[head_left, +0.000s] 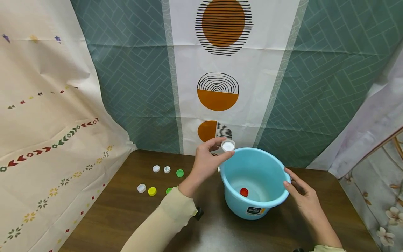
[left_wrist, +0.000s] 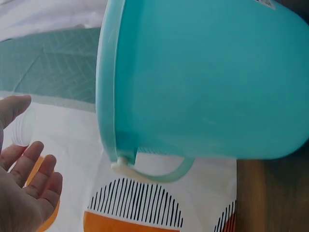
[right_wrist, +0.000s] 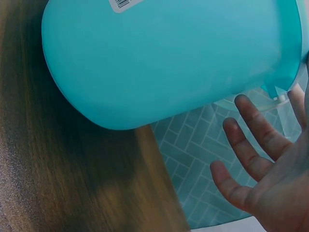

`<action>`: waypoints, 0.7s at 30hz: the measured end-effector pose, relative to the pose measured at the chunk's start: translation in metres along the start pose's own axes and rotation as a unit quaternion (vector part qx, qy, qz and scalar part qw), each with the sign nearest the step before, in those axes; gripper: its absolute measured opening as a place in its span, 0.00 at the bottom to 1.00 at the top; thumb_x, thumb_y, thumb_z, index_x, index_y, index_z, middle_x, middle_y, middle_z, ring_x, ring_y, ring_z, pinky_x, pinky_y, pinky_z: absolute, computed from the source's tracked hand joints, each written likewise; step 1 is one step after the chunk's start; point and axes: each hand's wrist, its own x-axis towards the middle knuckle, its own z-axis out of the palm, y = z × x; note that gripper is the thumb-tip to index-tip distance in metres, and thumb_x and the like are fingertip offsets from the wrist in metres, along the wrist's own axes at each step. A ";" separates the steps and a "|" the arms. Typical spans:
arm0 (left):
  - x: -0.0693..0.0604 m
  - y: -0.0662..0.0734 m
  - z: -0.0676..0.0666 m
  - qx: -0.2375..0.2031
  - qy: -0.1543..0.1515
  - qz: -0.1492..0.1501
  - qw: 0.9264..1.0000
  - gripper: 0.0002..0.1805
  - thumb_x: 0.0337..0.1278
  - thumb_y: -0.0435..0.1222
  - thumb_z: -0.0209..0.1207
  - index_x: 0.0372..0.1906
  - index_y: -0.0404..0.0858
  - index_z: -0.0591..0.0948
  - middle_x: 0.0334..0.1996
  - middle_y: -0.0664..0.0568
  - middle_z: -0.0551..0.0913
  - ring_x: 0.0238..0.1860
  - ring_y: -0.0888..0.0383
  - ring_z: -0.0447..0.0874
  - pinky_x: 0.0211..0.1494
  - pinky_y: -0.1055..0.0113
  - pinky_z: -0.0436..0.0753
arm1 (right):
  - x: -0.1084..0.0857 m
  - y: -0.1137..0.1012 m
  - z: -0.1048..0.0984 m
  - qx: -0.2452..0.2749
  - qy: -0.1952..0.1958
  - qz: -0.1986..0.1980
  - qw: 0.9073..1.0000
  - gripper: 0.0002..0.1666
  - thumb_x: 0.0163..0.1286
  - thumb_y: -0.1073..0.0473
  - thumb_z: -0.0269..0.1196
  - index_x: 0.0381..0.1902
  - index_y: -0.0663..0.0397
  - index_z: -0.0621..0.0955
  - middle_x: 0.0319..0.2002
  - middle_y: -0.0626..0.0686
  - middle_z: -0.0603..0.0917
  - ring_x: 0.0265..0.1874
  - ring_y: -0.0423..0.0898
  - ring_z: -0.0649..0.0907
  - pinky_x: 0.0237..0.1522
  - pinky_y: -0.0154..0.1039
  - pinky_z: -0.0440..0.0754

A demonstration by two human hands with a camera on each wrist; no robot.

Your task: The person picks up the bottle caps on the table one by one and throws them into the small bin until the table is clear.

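Note:
My left hand [head_left: 206, 162] pinches a whitish round bottle cap [head_left: 228, 146] between thumb and fingers, just above the left rim of a light blue bucket [head_left: 234, 202]. In the left wrist view, that cap [left_wrist: 23, 128] looks clear and ridged at its side. On the bucket's far side, my right hand [head_left: 303, 196] holds the right rim, thumb on top and fingers outside. The right wrist view shows several of its fingers [right_wrist: 253, 133] spread beside the bucket wall. A red bottle cap [head_left: 244, 192] lies inside on the bucket's floor.
Left on the brown table [head_left: 116, 217] lie several loose caps: white ones [head_left: 141, 188], a yellow one [head_left: 152, 191] and green ones [head_left: 179, 173], one partly hidden by my left forearm. A patterned cloth [head_left: 141, 70] hangs behind. The bucket's handle [left_wrist: 164, 176] hangs at its side.

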 end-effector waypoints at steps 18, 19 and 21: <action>0.015 0.010 0.045 -0.021 -0.071 0.000 0.997 0.26 0.43 0.53 0.68 0.51 0.54 0.80 0.43 0.64 0.82 0.45 0.67 0.78 0.47 0.65 0.81 | -0.001 0.002 0.000 -0.004 0.002 -0.013 1.000 0.31 0.69 0.47 0.56 0.68 0.34 0.65 0.48 0.42 0.81 0.43 0.27 0.78 0.40 0.22 0.75; 0.015 0.010 0.047 -0.017 -0.073 0.000 0.997 0.26 0.43 0.53 0.68 0.51 0.54 0.80 0.43 0.65 0.83 0.45 0.66 0.79 0.47 0.65 0.81 | -0.001 0.002 0.001 -0.003 0.001 -0.013 1.000 0.31 0.69 0.47 0.56 0.68 0.34 0.65 0.48 0.41 0.81 0.43 0.27 0.78 0.40 0.22 0.75; 0.016 0.010 0.052 -0.006 -0.073 0.004 0.997 0.26 0.43 0.53 0.68 0.51 0.54 0.80 0.43 0.65 0.83 0.45 0.65 0.79 0.48 0.65 0.81 | -0.001 0.002 0.001 0.000 0.001 -0.014 1.000 0.31 0.69 0.47 0.56 0.68 0.34 0.65 0.47 0.38 0.81 0.43 0.27 0.78 0.40 0.22 0.75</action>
